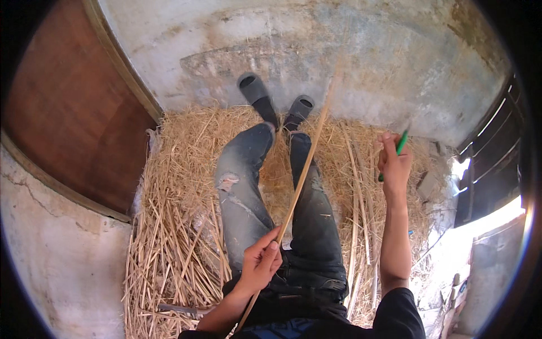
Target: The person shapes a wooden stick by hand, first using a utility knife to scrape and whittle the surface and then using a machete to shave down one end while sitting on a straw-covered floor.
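My left hand (261, 266) is closed around a long, thin bamboo strip (305, 174), pinching it with thumb and fingers near my lap. The strip runs up past my knees toward the wall, and its far end is blurred. Its lower end passes beside my left forearm. Away from the strip, at the right, my raised right hand (395, 162) grips a slim green-handled tool (402, 142). A narrow dark tip sticks out above the fist, too small to tell its kind. My legs in worn jeans (240, 175) stretch forward.
Loose bamboo strips and shavings (175, 243) cover the floor around me. Several longer strips (354, 198) lie to the right of my legs. A stained wall (339, 62) stands ahead, and a brown door panel (73, 107) at the left. A knife-like tool (178, 308) lies near my left forearm.
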Available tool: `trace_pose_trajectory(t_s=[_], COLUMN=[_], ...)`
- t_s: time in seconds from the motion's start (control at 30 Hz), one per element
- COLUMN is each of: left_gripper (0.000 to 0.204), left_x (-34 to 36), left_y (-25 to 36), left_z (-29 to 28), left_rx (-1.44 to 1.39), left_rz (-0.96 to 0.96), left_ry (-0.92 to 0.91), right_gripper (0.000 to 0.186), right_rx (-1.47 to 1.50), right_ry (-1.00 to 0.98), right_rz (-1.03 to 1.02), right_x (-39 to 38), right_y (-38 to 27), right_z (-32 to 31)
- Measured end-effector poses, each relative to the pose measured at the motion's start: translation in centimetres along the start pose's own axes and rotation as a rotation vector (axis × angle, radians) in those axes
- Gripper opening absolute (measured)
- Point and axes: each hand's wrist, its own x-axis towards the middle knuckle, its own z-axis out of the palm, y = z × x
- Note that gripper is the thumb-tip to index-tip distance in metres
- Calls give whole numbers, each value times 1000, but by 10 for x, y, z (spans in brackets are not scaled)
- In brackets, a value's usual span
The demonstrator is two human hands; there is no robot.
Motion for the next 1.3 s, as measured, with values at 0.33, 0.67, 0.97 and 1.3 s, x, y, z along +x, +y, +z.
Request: trace_pose_trajectory(t_s=[0.33, 0.67, 0.97, 1.3], left_gripper=[48, 46, 46, 46], left_x=[30, 24, 17, -15], left_y=[1, -24, -17, -18], left_z=[-10, -17, -28, -27], left_rx=[-182, -270, -228, -199], left_rz=[-202, -122, -185, -138], left_ry=[-14, -70, -97, -165], right_gripper=[35, 41, 43, 51], right_rx=[-839, -954, -993, -903], right_ry=[-909, -943, -688, -153], right_rz=[-299, -449, -333, -319], right_x=[-103, -65, -27, 97], right_y=[25, 49, 42, 57], right_z=[59, 63, 66, 24])
